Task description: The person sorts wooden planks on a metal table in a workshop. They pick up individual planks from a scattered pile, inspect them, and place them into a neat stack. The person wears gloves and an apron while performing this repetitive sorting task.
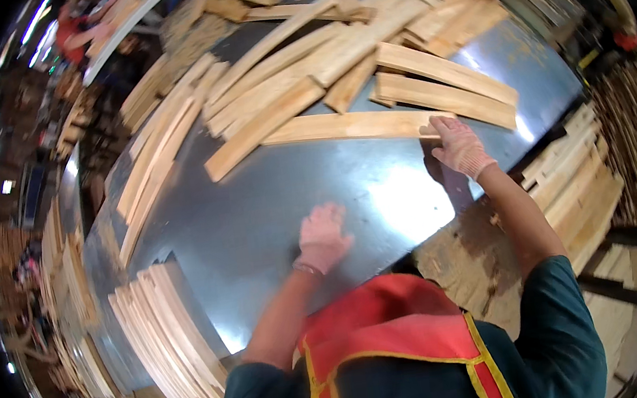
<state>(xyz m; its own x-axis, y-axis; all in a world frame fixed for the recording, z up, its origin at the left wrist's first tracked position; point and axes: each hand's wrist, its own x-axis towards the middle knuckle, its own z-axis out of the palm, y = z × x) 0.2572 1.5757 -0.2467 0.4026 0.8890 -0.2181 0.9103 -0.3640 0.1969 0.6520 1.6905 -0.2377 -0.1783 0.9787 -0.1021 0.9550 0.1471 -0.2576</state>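
Right hand [459, 148] pinches board [349, 126] by its end; left hand [323, 238] empty, blurred, fingers apart. Seemingly partway: neat stack [163, 329] made, many loose boards [266, 128] unstacked.

Worktop [255, 199] is faced with smooth grey metal-like sheet, strong glare thrown back near the front edge. Far part is covered by a heap of pale wooden boards [374, 38], crossed and overlapped at mixed angles. Long board [349, 126] is laid crosswise along the heap's near side. Right of centre, two shorter boards [446, 72] are set nearly parallel. At left, several slim boards [158, 156] are lined up lengthwise. Sawdust-like specks [530, 46] are scattered toward the far right corner
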